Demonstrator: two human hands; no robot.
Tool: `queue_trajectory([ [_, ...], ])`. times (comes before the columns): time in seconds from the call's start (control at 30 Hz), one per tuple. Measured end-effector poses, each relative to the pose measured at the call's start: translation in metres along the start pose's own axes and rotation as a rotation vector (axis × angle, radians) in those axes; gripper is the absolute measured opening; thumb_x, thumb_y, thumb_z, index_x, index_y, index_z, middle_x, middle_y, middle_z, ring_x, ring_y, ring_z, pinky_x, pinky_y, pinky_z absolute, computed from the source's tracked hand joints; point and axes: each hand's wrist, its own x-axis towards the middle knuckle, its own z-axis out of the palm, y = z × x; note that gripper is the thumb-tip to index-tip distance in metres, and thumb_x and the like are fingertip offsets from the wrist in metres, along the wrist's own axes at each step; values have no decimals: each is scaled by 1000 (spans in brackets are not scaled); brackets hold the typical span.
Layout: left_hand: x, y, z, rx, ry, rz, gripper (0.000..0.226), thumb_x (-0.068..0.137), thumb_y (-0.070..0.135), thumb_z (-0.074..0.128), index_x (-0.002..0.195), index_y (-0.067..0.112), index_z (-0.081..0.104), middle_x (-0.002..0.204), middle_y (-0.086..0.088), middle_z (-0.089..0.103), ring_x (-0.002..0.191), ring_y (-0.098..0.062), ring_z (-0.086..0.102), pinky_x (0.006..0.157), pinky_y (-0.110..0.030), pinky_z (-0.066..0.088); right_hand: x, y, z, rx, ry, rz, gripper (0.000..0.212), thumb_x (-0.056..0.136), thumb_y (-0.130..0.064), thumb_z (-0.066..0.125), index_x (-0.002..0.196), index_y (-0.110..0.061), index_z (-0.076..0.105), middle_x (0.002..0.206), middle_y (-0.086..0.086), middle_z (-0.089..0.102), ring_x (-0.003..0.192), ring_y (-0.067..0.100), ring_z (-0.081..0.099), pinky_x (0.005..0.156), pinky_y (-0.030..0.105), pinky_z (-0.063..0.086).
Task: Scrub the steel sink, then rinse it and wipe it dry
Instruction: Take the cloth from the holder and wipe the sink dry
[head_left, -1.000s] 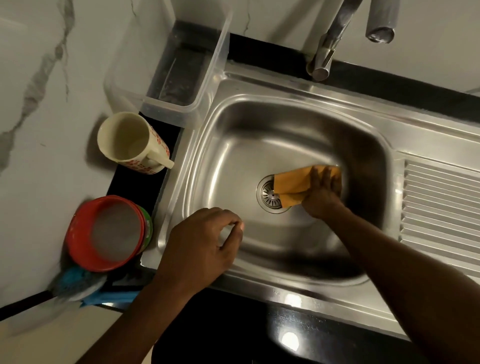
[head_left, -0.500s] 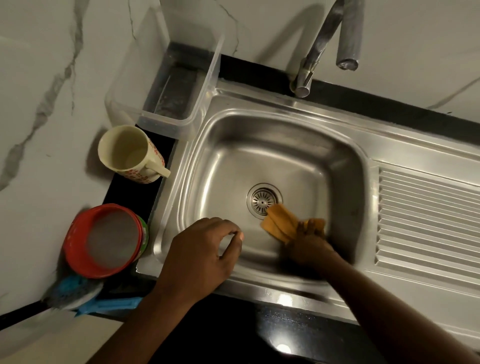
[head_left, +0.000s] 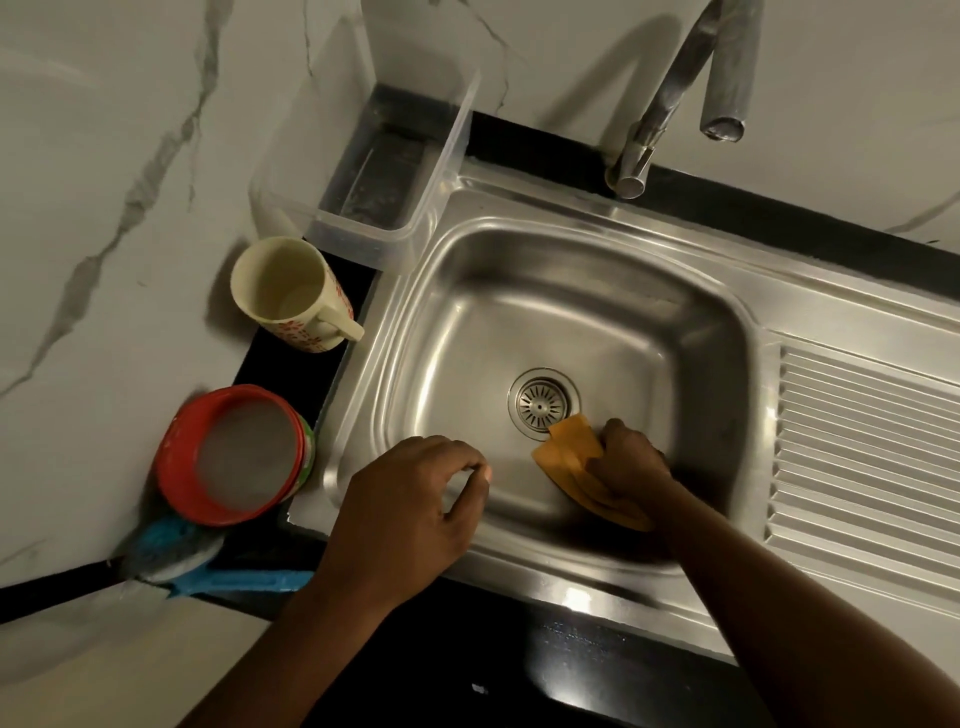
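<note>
Because a drying cloth only lifts water where it is pushed flat against the steel, the right hand (head_left: 631, 460) is pressing a folded orange cloth (head_left: 571, 449) onto the floor of the steel sink (head_left: 457, 322). Its grip is clamped on the cloth's bunched near end, while the free corner is reaching the edge of the drain strainer (head_left: 543, 402). The cloth is lying in the front half of the basin, just right of centre. The left hand (head_left: 410, 512) is resting at the sink's front-left rim, its grip loosely curled, thumb near forefinger, closed on nothing that shows; it is probably bracing the lean over the basin. The faucet (head_left: 670, 98) is hanging over the back edge with no water running and the basin is showing no suds, so the work is likely sitting in the wipe-dry stage. A cream mug (head_left: 291, 291), a red-rimmed tub (head_left: 234, 457) and a blurred blue scrubber (head_left: 171, 553) are sitting aside on the black desk (head_left: 283, 369) at the left, probably parked clear of the wiping. A clear plastic container (head_left: 363, 171) is standing behind them, beside the sink's back corner.
</note>
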Motion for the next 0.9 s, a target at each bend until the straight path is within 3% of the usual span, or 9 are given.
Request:
queue_trajectory([
  [0.1,-5,5,2,7,6,-7,15,99,37,63,99,28,75,93,17,71,89,-4,66,76,-33,58,-2,1,-2,-14,-53,-100,19,86,-30,68,101,-21,60,105,6,66,93,26,62,76,33,48],
  [0.23,-10,15,10,20,27,-4,17,100,39,61,100,29,74,93,17,71,88,-4,65,76,-32,58,-13,2,-10,-37,-16,-304,34,88,-36,71,116,-18,62,115,8,63,103,29,64,77,32,45],
  [0.43,-14,39,23,52,31,-15,22,98,46,56,100,32,73,93,18,70,89,-3,63,76,-28,57,-51,2,-29,10,81,-436,35,95,-38,67,123,-20,54,108,9,71,95,31,67,71,33,42],
  [0.53,-8,47,27,12,37,-55,27,98,48,58,110,30,74,102,18,72,96,-1,65,81,-28,58,-77,-1,-41,210,152,-478,41,92,-38,70,128,-24,55,108,6,73,94,27,69,77,37,51],
  [0.67,-1,59,27,-114,17,-191,50,97,58,64,138,30,65,129,17,67,114,-1,63,95,-28,56,-118,-6,-66,519,140,-588,56,86,-56,70,134,-33,55,114,-7,73,99,13,72,86,44,61],
  [0.73,2,66,25,-203,-21,-306,65,95,65,64,150,32,54,141,17,58,126,-3,58,103,-30,52,-139,-8,-82,662,86,-659,53,90,-47,72,137,-28,56,120,-6,73,107,12,71,93,44,61],
  [0.8,4,74,18,-289,-36,-393,73,92,70,63,153,31,50,145,17,56,131,-5,57,106,-33,50,-162,-8,-100,768,-4,-732,45,98,-23,70,141,-24,54,124,-2,72,114,17,70,95,42,60],
  [0.9,6,89,3,-596,8,-488,69,83,71,74,135,26,67,126,8,74,117,-13,70,98,-35,58,-195,-10,-126,850,-115,-840,51,101,-10,64,146,-27,47,126,3,71,116,24,70,89,46,62],
])
